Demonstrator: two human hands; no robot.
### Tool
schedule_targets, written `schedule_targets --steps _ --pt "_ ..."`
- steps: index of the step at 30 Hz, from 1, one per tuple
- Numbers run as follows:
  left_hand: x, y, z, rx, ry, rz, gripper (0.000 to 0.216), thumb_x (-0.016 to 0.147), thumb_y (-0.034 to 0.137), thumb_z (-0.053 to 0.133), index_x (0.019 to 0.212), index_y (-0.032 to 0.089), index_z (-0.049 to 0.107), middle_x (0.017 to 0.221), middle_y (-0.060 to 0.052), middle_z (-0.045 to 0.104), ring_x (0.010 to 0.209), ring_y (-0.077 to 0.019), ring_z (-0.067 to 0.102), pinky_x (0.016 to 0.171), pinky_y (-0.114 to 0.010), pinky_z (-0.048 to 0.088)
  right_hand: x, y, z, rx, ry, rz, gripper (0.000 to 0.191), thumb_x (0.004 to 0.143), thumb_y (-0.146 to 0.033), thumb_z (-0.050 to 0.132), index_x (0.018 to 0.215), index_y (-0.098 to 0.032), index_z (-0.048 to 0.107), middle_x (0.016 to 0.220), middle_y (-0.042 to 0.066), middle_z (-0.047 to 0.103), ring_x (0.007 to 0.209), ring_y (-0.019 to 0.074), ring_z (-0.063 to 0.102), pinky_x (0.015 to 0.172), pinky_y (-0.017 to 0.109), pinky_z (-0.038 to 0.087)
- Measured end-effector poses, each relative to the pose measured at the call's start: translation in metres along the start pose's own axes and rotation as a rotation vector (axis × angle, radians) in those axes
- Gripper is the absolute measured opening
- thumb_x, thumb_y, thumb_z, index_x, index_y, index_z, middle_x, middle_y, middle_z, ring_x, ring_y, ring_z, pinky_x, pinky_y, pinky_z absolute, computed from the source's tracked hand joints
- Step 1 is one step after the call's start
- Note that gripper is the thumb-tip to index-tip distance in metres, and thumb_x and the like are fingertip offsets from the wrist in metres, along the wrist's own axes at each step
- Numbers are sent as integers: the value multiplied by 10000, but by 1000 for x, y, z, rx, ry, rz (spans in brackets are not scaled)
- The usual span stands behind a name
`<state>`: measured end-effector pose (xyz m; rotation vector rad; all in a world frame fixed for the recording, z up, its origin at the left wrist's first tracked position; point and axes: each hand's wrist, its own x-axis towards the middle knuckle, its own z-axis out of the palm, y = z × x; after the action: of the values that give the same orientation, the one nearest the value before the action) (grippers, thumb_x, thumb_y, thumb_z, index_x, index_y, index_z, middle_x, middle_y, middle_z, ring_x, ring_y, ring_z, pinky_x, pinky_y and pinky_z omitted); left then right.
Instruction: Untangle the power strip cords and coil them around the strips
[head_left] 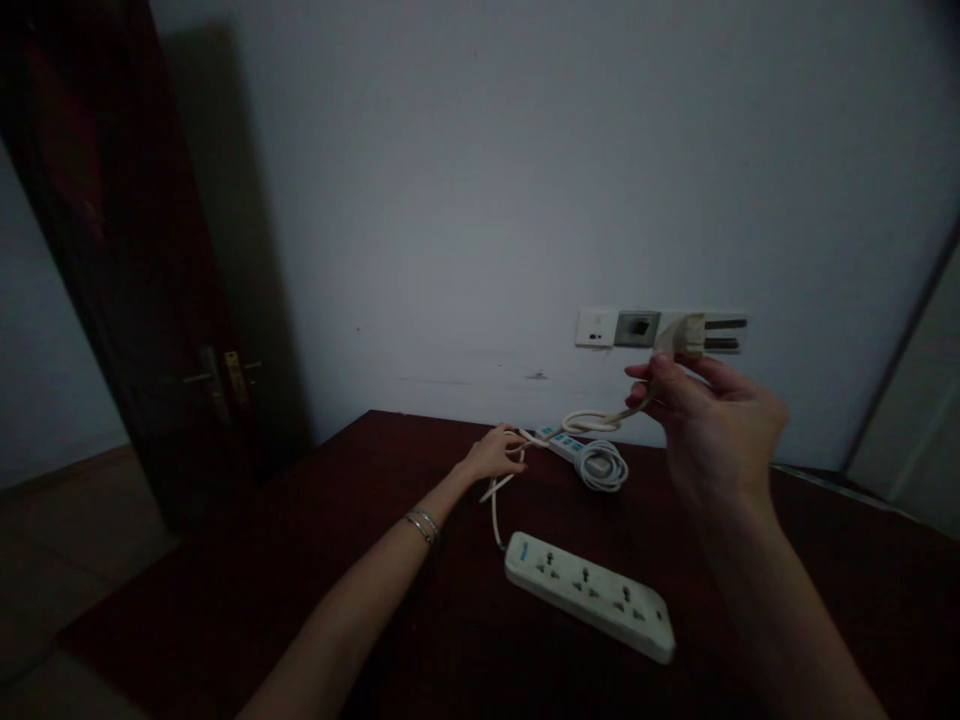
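Note:
Raised at the right, my right hand (709,400) grips a white power plug (688,335), its metal prongs pointing right. From the plug a white cord (592,420) runs left, looped on itself, to my left hand (495,455). That hand is low over the table with its fingers curled around the cord. The cord carries on down to a white power strip (589,595) lying at a slant on the table, sockets facing up. Behind it lies a second power strip (559,442) with blue sockets and a coiled white cable (601,466) over its near end.
A dark red table (337,560) fills the lower view. On the pale wall behind it are a white outlet plate (595,327) and a grey switch plate (637,328); the plug partly covers another plate. A dark door (150,300) stands at the left.

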<state>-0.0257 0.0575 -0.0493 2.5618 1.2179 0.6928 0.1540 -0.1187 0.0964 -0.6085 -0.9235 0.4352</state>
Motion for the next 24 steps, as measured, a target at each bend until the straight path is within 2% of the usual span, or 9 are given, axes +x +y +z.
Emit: schedule_targets --steps 7,10,13,17,19,21,24 --pt "19 -8 21 -147 60 -21 519 624 292 696 1120 201 575 1072 -51 581 970 -212 554 858 -356 444 -2 -11 -4 -2 -2 20 185 646 -256 740 784 -157 667 700 45 666 504 110 572 485 254 524" --pt "20 -11 25 -174 57 -18 551 623 298 709 1137 165 563 1057 -74 596 969 -221 561 869 -374 438 8 -2 -10 37 -11 119 220 638 -262 749 804 -143 669 705 54 675 498 100 576 494 236 531" --pt "14 -14 22 -259 23 11 726 584 355 750 1234 159 494 1084 -100 595 995 -232 561 895 -394 424 20 13 -19 67 48 200 240 631 -254 756 818 -130 671 711 55 683 488 88 580 503 213 537" --pt "-3 -21 2 -402 -184 -61 1020 519 449 775 1376 170 299 1269 -173 477 1150 -280 483 931 -408 403 33 27 -29 101 112 274 190 658 -233 737 793 -115 674 721 61 689 492 75 589 516 178 538" --pt "-14 -25 -13 -358 -263 -128 1053 488 466 783 1370 149 305 1295 -184 453 1168 -291 465 921 -384 408 37 32 -32 129 143 280 145 684 -217 717 768 -110 670 723 60 689 513 72 598 523 165 537" --pt "-25 -28 -26 -275 -339 -200 940 453 484 789 1253 117 459 1189 -159 541 1054 -277 541 845 -351 447 41 35 -35 161 179 285 109 712 -202 694 754 -107 662 724 56 686 537 72 606 523 154 535" --pt "-39 -27 -31 -270 -525 -331 573 549 543 711 892 91 636 804 -87 649 698 -201 612 617 -309 474 45 40 -37 237 236 353 71 772 -169 632 732 -111 642 734 49 678 549 63 601 510 139 527"
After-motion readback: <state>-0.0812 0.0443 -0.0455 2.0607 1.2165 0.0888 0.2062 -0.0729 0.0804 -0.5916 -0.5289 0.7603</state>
